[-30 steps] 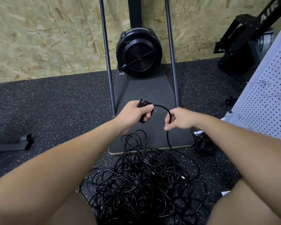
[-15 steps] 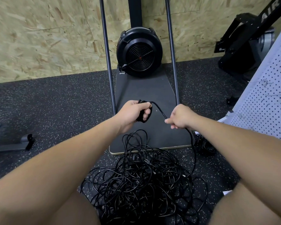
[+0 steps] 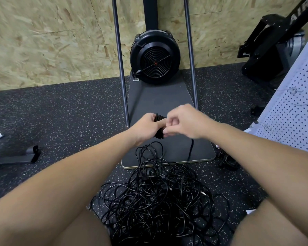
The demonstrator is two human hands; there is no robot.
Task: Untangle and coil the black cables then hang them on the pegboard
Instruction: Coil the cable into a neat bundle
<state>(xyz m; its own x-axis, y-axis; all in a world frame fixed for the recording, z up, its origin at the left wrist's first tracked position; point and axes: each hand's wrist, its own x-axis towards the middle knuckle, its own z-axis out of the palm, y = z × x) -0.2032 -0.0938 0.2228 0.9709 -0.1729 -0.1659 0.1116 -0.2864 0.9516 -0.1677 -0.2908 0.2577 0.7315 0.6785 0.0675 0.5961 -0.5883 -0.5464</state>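
Left hand [image 3: 146, 127] at frame centre, grip curled round a small black cable coil [image 3: 159, 126] — fingers wrapped over the bundle, loops showing above and below the knuckles. Right hand [image 3: 184, 121] pressed up against it from the right, grip narrow, fingertips [image 3: 167, 131] pinching at the coil's near edge; blurred, so which strand is pinched cannot be told. One black strand [image 3: 190, 150] dropping from under the right wrist, down across the dark platform [image 3: 158, 98] toward the floor.

Below the hands, lower centre of the frame: a big tangled heap of black cables [image 3: 158, 197] on the speckled rubber floor [image 3: 60, 110], loops spilling over the platform's near edge, a few plug ends poking out of the mess. Heap lying between the two bare knees at the bottom corners. Just right of the platform's near corner, a smaller bundle of black cable [image 3: 227, 159] on the floor, partly hidden behind the right forearm.

At the right edge, a white pegboard [image 3: 292, 118] leaning on a slant, a few thin wire hooks on its face, well apart from the hands.

Upper centre: a round black fan housing [image 3: 155, 56] standing at the far end of the platform, flanked by two slim metal uprights [image 3: 120, 68]. Behind — a chipboard wall [image 3: 43, 41]. Upper right, a black machine [image 3: 274, 48], lettering only partly legible. Left edge, a black metal foot [image 3: 25, 156] flat on the floor.
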